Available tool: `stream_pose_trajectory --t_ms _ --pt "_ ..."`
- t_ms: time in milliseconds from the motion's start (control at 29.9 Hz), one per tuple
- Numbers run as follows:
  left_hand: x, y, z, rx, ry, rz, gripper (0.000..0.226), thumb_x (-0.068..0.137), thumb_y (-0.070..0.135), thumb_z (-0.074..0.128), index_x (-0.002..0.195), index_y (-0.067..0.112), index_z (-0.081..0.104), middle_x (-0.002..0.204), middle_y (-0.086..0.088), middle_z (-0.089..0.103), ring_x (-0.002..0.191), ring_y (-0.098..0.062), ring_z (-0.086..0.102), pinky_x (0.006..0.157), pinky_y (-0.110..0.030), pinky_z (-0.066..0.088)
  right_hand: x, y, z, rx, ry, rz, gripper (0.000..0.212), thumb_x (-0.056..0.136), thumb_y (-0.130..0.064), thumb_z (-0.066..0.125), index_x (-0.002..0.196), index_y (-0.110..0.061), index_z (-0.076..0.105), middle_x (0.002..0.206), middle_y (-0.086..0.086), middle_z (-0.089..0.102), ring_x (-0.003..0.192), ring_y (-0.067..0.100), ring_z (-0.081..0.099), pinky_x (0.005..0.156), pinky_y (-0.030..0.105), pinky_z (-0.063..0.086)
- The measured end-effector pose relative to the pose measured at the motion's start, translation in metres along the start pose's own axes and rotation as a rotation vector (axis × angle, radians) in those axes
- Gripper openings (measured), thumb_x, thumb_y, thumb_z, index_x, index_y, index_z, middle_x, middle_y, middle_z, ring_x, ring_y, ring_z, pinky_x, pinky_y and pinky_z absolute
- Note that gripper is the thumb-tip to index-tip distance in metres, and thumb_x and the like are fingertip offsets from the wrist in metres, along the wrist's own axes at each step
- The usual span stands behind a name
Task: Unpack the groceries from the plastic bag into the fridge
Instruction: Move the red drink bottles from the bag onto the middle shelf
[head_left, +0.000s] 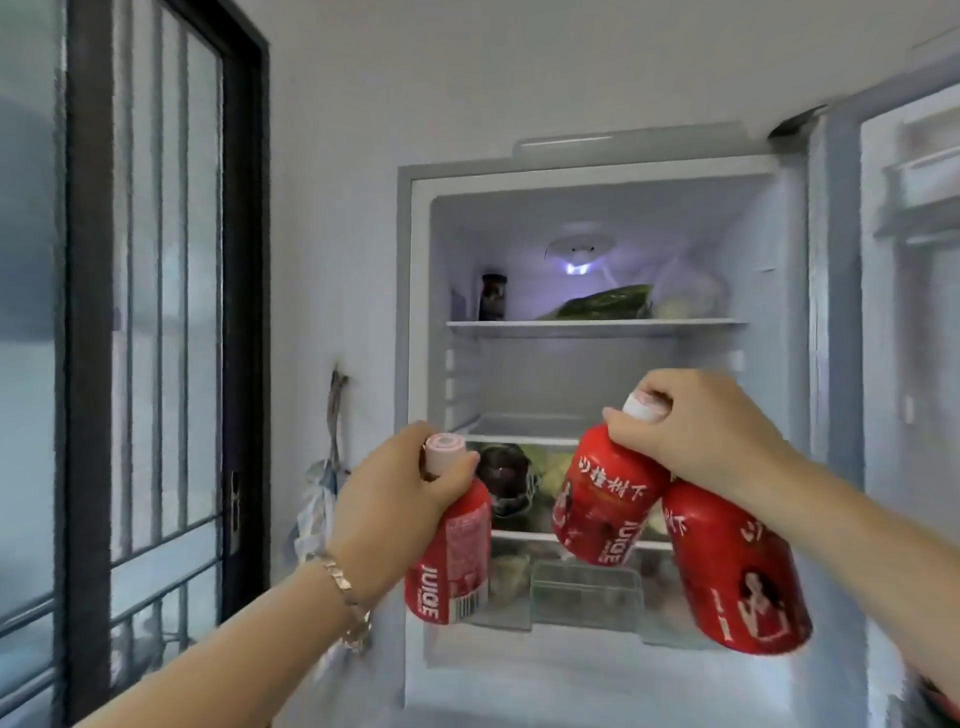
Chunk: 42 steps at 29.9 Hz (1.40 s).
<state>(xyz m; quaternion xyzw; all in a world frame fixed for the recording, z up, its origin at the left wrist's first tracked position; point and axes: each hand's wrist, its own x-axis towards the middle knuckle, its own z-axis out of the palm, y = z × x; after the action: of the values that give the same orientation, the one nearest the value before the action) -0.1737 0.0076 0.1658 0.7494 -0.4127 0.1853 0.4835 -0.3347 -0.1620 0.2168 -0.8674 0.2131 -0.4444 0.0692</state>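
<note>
while fridge (613, 176) stands open, left hand (395, 493) holding one juice bottle (452, 561), right hand (711, 426) two

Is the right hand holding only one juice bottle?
No, the right hand grips two red juice bottles by their necks, one in front and another hanging beside it.

Three red juice bottles: left bottle (451, 558), middle bottle (605, 501) and right bottle (735, 569), each with white lettering and a pale pink cap. Fridge (587, 176) interior white; far top shelf holds a dark green vegetable (597, 304). Door frame (88, 312) at left black; bracelet (345, 597) gold.
</note>
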Motion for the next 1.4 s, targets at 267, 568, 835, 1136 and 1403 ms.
stream_pose_trajectory --t_ms 267,568,835,1136,1403 --pt "0.173 -0.006 0.101 -0.081 0.113 0.104 0.026 0.086 0.043 0.057 0.087 0.017 0.056 0.077 0.008 0.06 0.07 -0.009 0.058 0.058 -0.027 0.045 0.161 0.08 0.052 -0.155 -0.004 0.042 0.038 0.08 -0.053 0.06 0.078 -0.015 0.065 0.078 0.0 0.064 0.073 0.018 0.06 0.064 0.032 0.048" --pt "0.272 -0.033 0.175 -0.037 -0.027 0.096 0.029 0.088 0.042 0.056 0.076 0.016 0.05 0.074 0.003 0.055 0.072 -0.017 0.054 0.06 -0.027 0.037 0.23 0.118 0.121 -0.289 -0.11 0.196 0.05 0.08 -0.058 0.059 0.061 -0.014 0.044 0.06 0.0 0.046 0.071 0.024 0.053 0.055 0.03 0.035" --pt "0.289 -0.048 0.209 -0.022 -0.009 0.043 0.035 0.088 0.045 0.052 0.084 0.011 0.055 0.085 -0.006 0.063 0.077 -0.023 0.059 0.065 -0.029 0.045 0.209 0.133 0.124 -0.082 0.189 0.206 0.034 0.079 -0.043 0.067 0.061 -0.014 0.062 0.063 -0.003 0.062 0.065 0.011 0.057 0.061 0.027 0.043" --pt "0.29 -0.052 0.216 -0.01 0.03 0.083 0.031 0.087 0.046 0.052 0.09 0.015 0.054 0.093 -0.004 0.06 0.082 -0.022 0.059 0.069 -0.031 0.048 0.208 0.137 0.105 -0.189 0.612 0.006 0.04 0.087 -0.027 0.06 0.051 -0.013 0.049 0.045 -0.001 0.044 0.053 0.03 0.05 0.056 0.027 0.029" --pt "0.287 -0.054 0.216 -0.044 0.043 0.063 0.028 0.087 0.048 0.051 0.093 0.021 0.053 0.1 -0.004 0.06 0.085 -0.019 0.059 0.072 -0.03 0.049 0.21 0.148 0.126 -0.444 0.512 0.087 0.053 0.094 -0.045 0.031 0.057 -0.014 0.052 0.058 0.004 0.058 0.058 0.03 0.051 0.055 0.03 0.032"
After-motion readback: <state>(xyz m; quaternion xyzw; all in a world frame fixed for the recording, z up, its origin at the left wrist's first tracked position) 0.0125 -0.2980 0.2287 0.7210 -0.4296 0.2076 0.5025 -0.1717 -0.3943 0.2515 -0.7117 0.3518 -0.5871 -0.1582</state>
